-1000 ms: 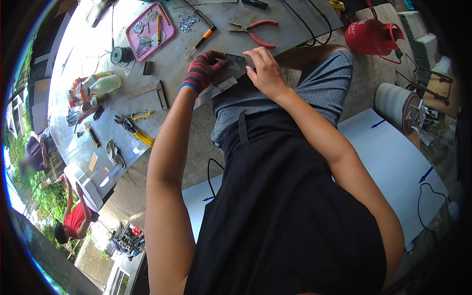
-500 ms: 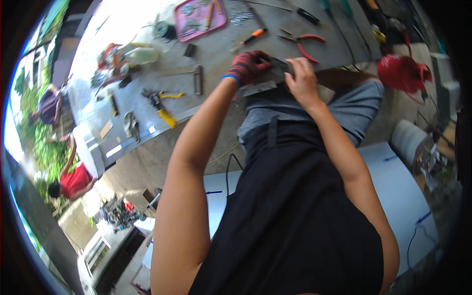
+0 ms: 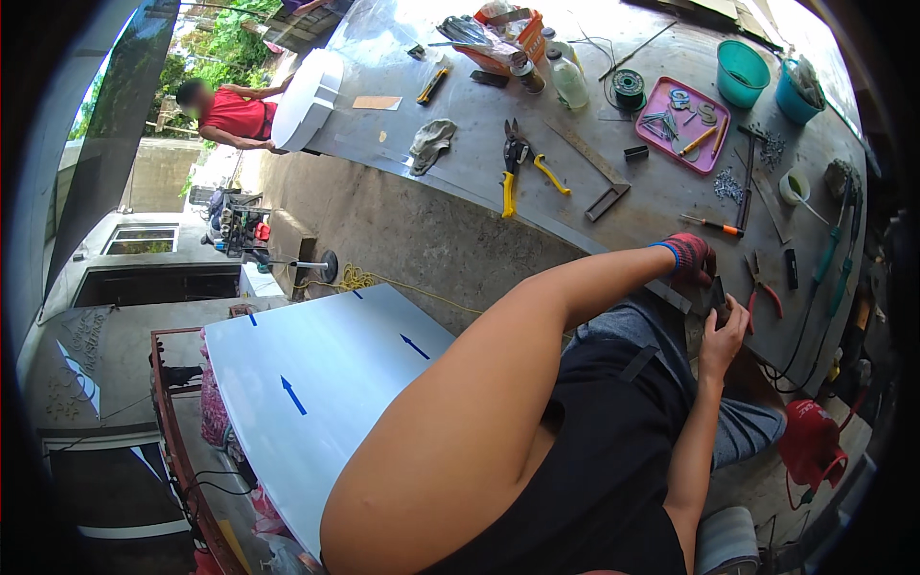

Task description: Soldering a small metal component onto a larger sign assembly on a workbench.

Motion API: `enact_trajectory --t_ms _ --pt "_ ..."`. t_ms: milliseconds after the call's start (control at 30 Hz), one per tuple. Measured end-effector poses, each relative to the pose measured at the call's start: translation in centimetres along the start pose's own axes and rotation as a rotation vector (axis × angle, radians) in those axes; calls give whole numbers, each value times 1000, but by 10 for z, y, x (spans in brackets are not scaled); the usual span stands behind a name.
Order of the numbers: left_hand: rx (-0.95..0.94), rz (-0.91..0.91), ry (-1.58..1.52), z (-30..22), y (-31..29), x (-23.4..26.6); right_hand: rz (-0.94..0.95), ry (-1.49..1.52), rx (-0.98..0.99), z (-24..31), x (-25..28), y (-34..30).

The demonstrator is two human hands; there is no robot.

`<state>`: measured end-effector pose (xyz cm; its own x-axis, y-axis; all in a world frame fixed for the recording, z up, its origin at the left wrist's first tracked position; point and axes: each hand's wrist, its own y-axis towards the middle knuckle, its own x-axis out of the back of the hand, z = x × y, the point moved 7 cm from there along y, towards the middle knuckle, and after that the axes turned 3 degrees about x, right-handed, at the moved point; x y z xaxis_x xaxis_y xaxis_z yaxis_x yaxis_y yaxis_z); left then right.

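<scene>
My left hand [image 3: 692, 257], in a red and black striped glove, is curled at the near edge of the metal worktable; what its fingers grip is hidden. My bare right hand [image 3: 725, 337] pinches a small dark flat piece [image 3: 719, 295] standing between the two hands. Beside the glove, a pale metal strip [image 3: 669, 295] lies along the table edge. Red-handled pliers [image 3: 763, 290] rest just right of my right hand, with an orange and black handled tool [image 3: 714, 225] beyond the glove.
Yellow-handled snips [image 3: 516, 168], a metal square [image 3: 599, 177], a hammer [image 3: 749, 177] and a pink tray [image 3: 682, 125] of small parts lie on the worktable [image 3: 460, 187]. A white panel with blue arrows [image 3: 335, 364] is at left. A person in red [image 3: 235, 113] holds a white object.
The view has swung left, so the table and my hands appear farther right. My right hand's grip on the dark piece now shows more plainly. My hands stay close together at the table edge.
</scene>
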<state>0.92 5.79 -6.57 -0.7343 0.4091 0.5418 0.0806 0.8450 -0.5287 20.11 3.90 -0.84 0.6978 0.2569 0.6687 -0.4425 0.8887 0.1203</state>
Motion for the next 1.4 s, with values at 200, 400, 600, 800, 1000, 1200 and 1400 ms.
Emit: enact_trajectory --t_ms 200,400,600,800,1000,1200,1400 --pt "22 -13 -7 -2 3 2 9 -8 -23 -1 0 2" --pt "19 -3 -14 -3 2 0 10 -43 -8 -4 1 1" --pt "28 3 -32 0 3 -2 10 -14 13 -5 -1 2" --pt "30 -6 -25 -1 3 0 15 -8 -9 -7 -1 3" --pt "27 -8 -10 -7 -3 1 22 -1 -18 -7 1 2" --pt "26 -9 -56 -3 -1 1 21 11 -17 -7 0 2" --pt "15 5 -23 -2 -1 1 40 -8 -40 -11 -1 2"
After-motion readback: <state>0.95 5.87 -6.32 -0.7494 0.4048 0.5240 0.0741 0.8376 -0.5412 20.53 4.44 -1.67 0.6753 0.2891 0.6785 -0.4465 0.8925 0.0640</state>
